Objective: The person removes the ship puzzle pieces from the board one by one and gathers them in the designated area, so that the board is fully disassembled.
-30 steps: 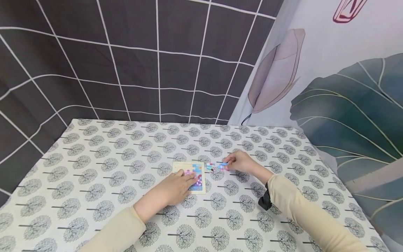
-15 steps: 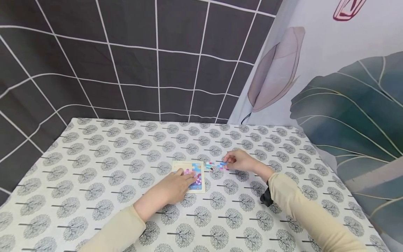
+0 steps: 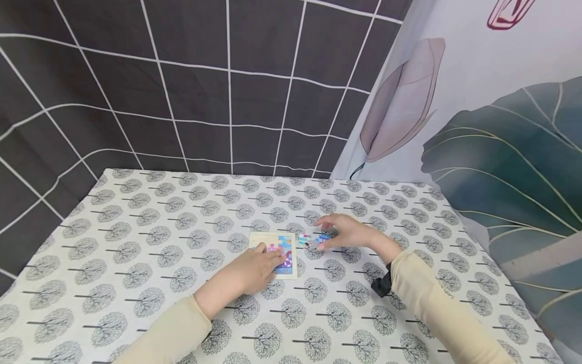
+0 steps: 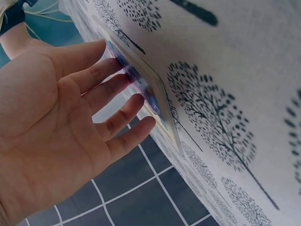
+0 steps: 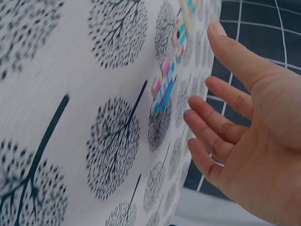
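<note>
A small jigsaw puzzle board (image 3: 287, 276) with a cream frame and a colourful picture lies on the table. My left hand (image 3: 252, 269) rests on its left side with fingers spread and nearly straight, hiding part of the picture. In the left wrist view the fingertips (image 4: 136, 101) lie against the board's face. Right of the board lie a striped blue-and-pink puzzle piece (image 5: 163, 90) and another multicoloured piece (image 5: 180, 41). My right hand (image 3: 349, 233) hovers beside the striped piece, thumb and fingers apart, nothing between them.
A white tablecloth (image 3: 182, 313) printed with grey trees covers the table. Behind it hangs a dark grid-patterned cloth (image 3: 191, 96); a pale curtain (image 3: 477, 65) with leaf prints hangs at the right. A black band (image 3: 382, 284) hangs at the right cuff.
My right hand's thumb and fingers have spread apart from the striped piece, which lies on the cloth. The left hand stays on the board.
</note>
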A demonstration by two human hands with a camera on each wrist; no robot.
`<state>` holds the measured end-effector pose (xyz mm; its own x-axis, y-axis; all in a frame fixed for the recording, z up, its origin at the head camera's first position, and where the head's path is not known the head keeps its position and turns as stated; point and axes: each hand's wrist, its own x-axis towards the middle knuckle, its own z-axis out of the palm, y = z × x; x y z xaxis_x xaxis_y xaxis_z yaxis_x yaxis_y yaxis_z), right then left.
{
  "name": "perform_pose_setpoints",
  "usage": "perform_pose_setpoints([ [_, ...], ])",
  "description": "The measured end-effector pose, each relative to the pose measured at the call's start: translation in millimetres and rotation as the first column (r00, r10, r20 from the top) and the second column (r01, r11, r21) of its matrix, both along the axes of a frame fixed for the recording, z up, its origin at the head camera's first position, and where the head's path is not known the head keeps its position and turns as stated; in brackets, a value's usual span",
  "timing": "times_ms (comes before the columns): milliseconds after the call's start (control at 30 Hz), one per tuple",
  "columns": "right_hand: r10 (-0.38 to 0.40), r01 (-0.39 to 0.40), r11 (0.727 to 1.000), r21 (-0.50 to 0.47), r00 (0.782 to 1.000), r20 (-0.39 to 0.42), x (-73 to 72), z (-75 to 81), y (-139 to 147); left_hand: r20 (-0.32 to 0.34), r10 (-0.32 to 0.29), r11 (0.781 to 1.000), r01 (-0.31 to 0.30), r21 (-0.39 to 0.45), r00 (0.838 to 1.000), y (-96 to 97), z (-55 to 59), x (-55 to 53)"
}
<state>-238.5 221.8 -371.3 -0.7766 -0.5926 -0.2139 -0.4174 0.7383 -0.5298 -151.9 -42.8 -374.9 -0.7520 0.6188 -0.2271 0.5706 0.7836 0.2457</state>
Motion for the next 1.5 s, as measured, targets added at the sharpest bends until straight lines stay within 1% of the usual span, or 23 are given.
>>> perform_pose_setpoints([
  [67, 0.024, -0.024, 1.0, 0.008, 0.999, -0.04, 0.3, -0.4, -3, 0.0, 0.0, 1.0, 0.0, 0.003, 1.0, 0.3, -0.4, 0.1],
  [133, 0.036, -0.035, 0.999, 0.01, 0.997, -0.064, 0.0, -0.8, -6, -0.002, 0.0, 1.0, 0.0, 0.001, 1.0, 0.8, -1.9, -0.4],
  [233, 0.051, -0.053, 0.998, -0.022, 0.995, -0.08, -1.8, 0.2, -10, 0.003, -0.004, 1.0, 0.004, 0.007, 1.0, 0.8, -4.1, -3.2],
  [400, 0.085, -0.091, 0.993, -0.075, 0.994, -0.075, -8.6, -0.9, -19, 0.012, -0.004, 1.0, 0.004, 0.008, 1.0, -0.7, -5.0, -6.9],
  [500, 0.096, -0.101, 0.989, -0.104, 0.994, -0.046, -12.8, -6.1, -26, 0.022, 0.006, 1.0, -0.007, 0.014, 1.0, -0.4, -5.1, -5.6],
  [567, 0.105, -0.106, 0.987, -0.124, 0.994, -0.013, -14.7, -8.2, -32, 0.03, 0.013, 1.0, -0.014, 0.022, 0.999, -0.3, -4.8, -4.7],
  [667, 0.139, -0.136, 0.981, -0.141, 0.99, 0.009, -17.6, -11.1, -43, 0.04, 0.02, 0.999, -0.022, 0.026, 0.999, -0.5, -4.8, -4.2],
  [800, 0.192, -0.191, 0.97, -0.148, 0.981, -0.009, -20.2, -13.8, -56, 0.034, 0.014, 1.0, -0.015, 0.025, 0.999, -1.0, -5.5, -4.6],
  [933, 0.214, -0.215, 0.97, -0.111, 0.977, -0.022, -20.0, -15.2, -65, 0.024, 0.003, 1.0, -0.003, 0.029, 1.0, -1.4, -6.5, -4.8],
  [1033, 0.232, -0.232, 0.97, -0.073, 0.973, -0.018, -19.5, -15.9, -71, 0.024, 0.006, 1.0, -0.007, 0.028, 1.0, -1.8, -6.8, -4.6],
  [1167, 0.224, -0.223, 0.974, -0.036, 0.975, 0.007, -18.3, -14.7, -79, 0.021, 0.004, 1.0, -0.004, 0.023, 1.0, -2.5, -6.4, -4.1],
  [1367, 0.205, -0.205, 0.978, 0.024, 0.979, 0.006, -17.4, -12.2, -89, 0.009, 0.0, 1.0, 0.0, 0.022, 1.0, -3.4, -5.7, -3.7],
  [1500, 0.19, -0.191, 0.981, 0.04, 0.982, 0.013, -18.5, -11.9, -93, 0.007, -0.004, 1.0, 0.004, 0.02, 1.0, -3.9, -6.2, -4.8],
])
